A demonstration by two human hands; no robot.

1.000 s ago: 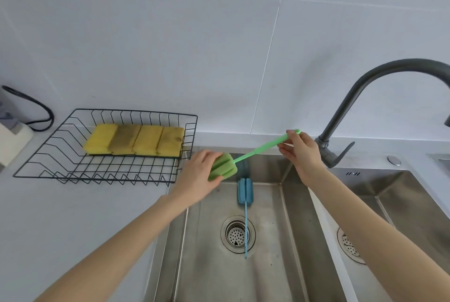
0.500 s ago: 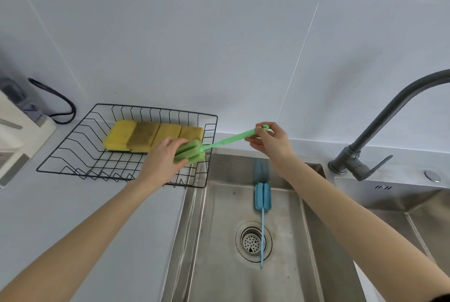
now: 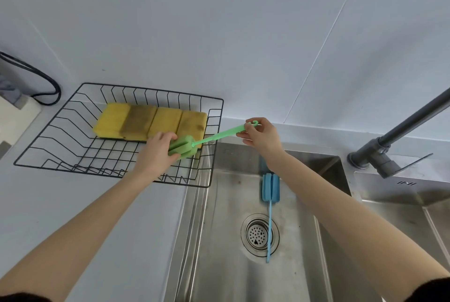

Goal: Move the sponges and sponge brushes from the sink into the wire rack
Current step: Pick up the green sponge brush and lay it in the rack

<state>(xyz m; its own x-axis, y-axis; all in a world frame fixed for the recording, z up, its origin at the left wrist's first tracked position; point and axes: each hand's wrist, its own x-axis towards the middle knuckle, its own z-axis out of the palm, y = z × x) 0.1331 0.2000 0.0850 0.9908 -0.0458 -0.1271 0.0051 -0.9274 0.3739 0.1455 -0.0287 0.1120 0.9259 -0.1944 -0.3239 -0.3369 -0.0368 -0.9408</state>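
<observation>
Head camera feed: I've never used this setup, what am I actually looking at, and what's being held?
There is no machine here: a camera worn on a person's head looks forward and down at two bare hands. The left hand grips the foam head of a green sponge brush, and the right hand pinches its handle end. The brush hangs over the right edge of a black wire rack on the counter. Four yellow sponges lie in a row inside the rack. A blue sponge brush lies in the steel sink, its handle crossing the drain. A dark faucet stands to the right.
</observation>
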